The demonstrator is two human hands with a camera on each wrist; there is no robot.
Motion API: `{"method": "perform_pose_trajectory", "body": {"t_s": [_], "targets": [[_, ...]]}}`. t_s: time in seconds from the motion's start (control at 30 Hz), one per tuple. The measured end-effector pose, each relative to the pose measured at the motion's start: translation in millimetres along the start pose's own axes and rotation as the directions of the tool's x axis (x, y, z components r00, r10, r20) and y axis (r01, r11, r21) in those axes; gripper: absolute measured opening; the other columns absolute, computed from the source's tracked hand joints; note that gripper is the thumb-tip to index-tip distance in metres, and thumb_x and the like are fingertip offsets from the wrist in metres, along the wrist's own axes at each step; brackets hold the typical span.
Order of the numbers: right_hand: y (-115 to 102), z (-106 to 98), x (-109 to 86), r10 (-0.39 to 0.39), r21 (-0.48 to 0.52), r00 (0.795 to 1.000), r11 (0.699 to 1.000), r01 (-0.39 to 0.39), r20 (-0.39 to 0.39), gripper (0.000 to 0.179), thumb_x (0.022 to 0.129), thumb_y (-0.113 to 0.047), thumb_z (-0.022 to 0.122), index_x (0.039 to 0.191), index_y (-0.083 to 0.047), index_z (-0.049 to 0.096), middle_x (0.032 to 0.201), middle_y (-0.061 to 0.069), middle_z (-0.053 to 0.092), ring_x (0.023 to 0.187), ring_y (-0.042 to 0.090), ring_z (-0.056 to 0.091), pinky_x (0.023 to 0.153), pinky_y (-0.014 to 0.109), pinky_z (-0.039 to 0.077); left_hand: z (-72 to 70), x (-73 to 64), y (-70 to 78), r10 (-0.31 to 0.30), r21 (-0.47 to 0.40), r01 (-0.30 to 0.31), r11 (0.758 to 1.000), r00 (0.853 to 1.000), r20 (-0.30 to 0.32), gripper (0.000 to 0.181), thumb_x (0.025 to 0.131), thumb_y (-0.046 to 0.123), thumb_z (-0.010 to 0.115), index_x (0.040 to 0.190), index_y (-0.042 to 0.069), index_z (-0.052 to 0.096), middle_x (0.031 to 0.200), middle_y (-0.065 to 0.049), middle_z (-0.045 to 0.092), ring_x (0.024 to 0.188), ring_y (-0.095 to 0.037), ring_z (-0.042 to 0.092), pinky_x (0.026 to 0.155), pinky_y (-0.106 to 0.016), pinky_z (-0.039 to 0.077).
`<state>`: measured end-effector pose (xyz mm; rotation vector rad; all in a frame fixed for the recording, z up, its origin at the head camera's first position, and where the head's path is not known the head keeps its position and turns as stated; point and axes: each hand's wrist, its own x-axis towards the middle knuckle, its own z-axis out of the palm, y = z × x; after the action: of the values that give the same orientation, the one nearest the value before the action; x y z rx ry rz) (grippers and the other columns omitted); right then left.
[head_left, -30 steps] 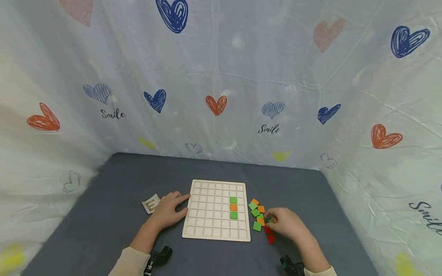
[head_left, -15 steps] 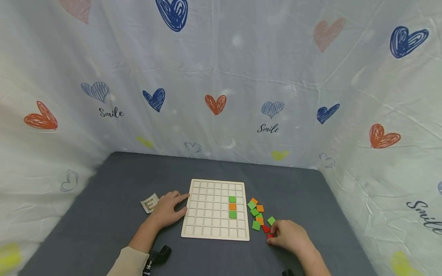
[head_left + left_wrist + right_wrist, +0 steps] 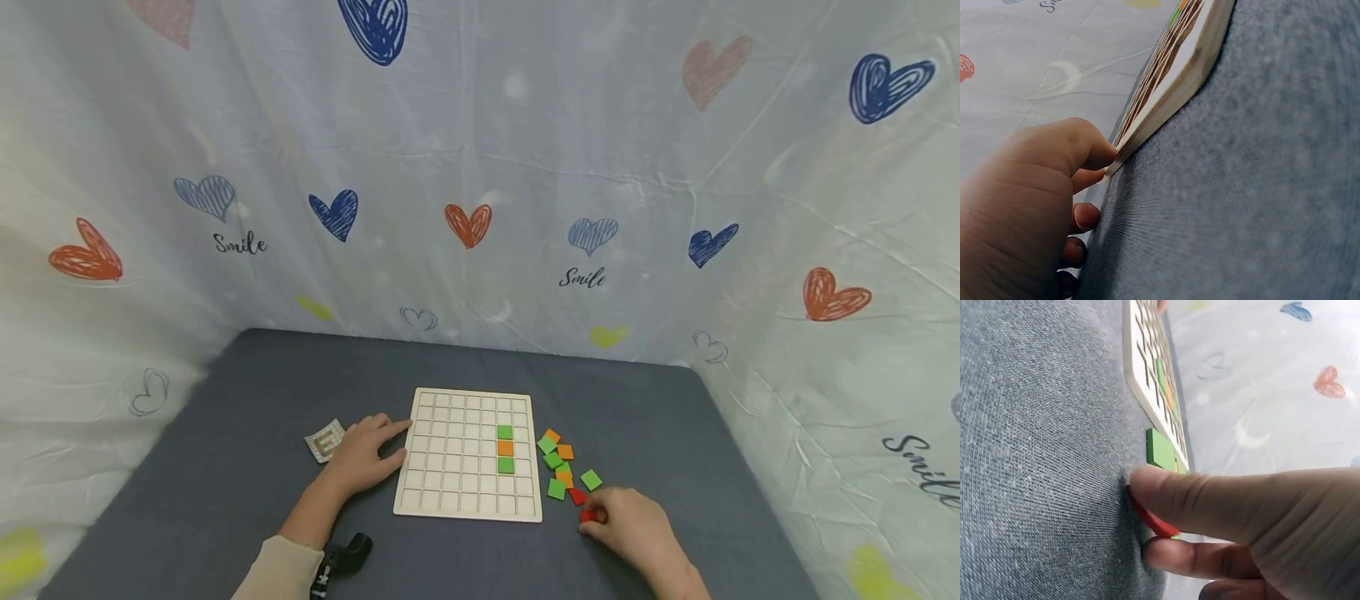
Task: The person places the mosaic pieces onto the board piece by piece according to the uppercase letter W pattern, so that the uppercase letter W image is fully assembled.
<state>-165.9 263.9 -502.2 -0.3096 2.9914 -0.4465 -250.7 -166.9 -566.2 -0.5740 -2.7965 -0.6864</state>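
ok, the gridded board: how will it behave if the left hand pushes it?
Probably stiff: the gridded board shows a thick, uncurled edge in the left wrist view. Unlikely to tip or roll, being broad and flat on the table. May drag rather than glide, since the table's surface looks woven.

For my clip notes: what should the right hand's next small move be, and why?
Probably raise the red tile toward the grid board: the right hand has it between thumb and finger, and the board shows many bare cells.
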Motion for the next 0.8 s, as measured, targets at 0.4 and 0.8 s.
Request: {"method": "perform_pose_trajectory", "body": {"t_s": [0.4,0.8], "targets": [[-1.2,-1.4,1.2,-0.091,-0.02,0.995,0.996,0.092,0.044,0.024,0.072,-0.027,0.09,0.076,-0.029,0.066,0.07,-0.011,0.046,0.06,0.005,0.041,0.054,0.03,0.035,-1.3,-0.1,-0.5,0.003,0.001,-0.003,1.0,1.0,-0.001,0.046,0.095,0.027,0.072,0.138,0.014,0.068,0.093,0.006,0.051,0.076,-0.012,0.038,0.073,-0.038,0.033],[-20.0,-7.6,17.5,-0.246,-0.042,0.969,0.969,0.245,-0.013,0.021,0.073,-0.022,0.083,0.081,-0.03,0.067,0.066,-0.015,0.044,0.057,0.002,0.04,0.051,0.027,0.034,-0.8,0.2,0.0,0.008,-0.008,-0.008,1.0,1.0,0.0,0.047,0.094,0.029,0.072,0.138,0.014,0.068,0.094,0.005,0.053,0.076,-0.012,0.039,0.074,-0.038,0.033]]}}
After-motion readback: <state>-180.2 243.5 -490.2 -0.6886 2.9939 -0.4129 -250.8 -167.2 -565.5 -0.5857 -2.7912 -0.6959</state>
